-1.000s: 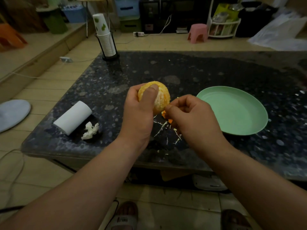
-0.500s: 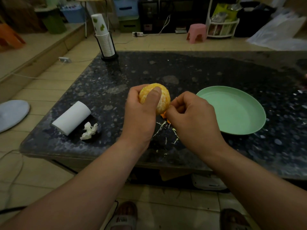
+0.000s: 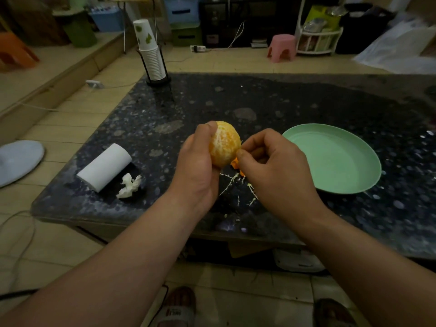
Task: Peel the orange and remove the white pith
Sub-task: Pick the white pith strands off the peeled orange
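Observation:
My left hand [image 3: 197,166] grips a peeled orange [image 3: 224,144] above the dark stone table [image 3: 283,107], thumb over its top. The fruit shows pale orange flesh with thin white pith streaks. My right hand [image 3: 276,168] has its thumb and forefinger pinched against the orange's right side, at a bit of pith. Below the hands, thin white pith strands [image 3: 230,182] and small orange peel scraps [image 3: 235,164] lie on the table.
A pale green plate [image 3: 349,185] sits right of my hands. A white paper roll [image 3: 105,166] and a crumpled tissue [image 3: 129,182] lie at the left. A stack of paper cups in a black holder [image 3: 151,57] stands at the far left corner.
My left thumb has shifted off the orange's front to its top, baring more flesh. My right hand rose from near the table to the fruit's right side.

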`<state>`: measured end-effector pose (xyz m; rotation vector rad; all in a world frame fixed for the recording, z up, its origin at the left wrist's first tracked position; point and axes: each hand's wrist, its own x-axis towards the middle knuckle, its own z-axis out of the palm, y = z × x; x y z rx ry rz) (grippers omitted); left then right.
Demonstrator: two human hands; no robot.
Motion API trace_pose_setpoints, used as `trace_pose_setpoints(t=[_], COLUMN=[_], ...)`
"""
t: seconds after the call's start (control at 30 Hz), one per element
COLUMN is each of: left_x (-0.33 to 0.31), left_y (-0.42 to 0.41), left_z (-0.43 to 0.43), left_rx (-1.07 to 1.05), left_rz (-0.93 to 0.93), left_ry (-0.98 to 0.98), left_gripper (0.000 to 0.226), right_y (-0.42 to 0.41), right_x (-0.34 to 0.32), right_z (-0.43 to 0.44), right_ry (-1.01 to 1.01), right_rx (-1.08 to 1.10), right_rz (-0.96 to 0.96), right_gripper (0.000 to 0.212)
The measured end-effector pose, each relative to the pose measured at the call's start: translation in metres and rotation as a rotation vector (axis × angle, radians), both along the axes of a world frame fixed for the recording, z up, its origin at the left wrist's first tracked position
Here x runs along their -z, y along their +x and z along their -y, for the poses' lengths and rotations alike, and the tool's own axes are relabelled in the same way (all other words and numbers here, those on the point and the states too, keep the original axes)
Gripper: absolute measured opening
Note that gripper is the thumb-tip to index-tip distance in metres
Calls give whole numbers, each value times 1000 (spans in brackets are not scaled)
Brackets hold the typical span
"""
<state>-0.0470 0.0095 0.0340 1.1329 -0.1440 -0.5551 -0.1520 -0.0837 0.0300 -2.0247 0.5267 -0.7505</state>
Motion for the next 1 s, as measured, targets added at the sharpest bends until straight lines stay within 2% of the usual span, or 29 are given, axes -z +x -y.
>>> trace_pose_setpoints(t=[0.1, 0.17, 0.47, 0.67, 1.0], left_x=[0, -1, -1, -3, 1], left_y=[-1, -2, -4, -5, -3], left_z=[0, 0, 0, 0, -2], left_rx=[-4, -8, 8, 54, 44], left_rz=[-5, 8, 42, -41, -38], left_ry=[5, 19, 42, -18, 27], left_gripper=[49, 53, 44, 24, 53], right_y=[1, 2, 1, -2, -2], right_x=[0, 1, -1, -4, -1], right_z=[-1, -1, -1, 1, -4], right_ry=[-25, -39, -89, -105, -314], right_rx=[2, 4, 29, 34, -8], right_rz=[7, -1, -22, -16, 19], right_gripper=[8, 6, 8, 6, 14])
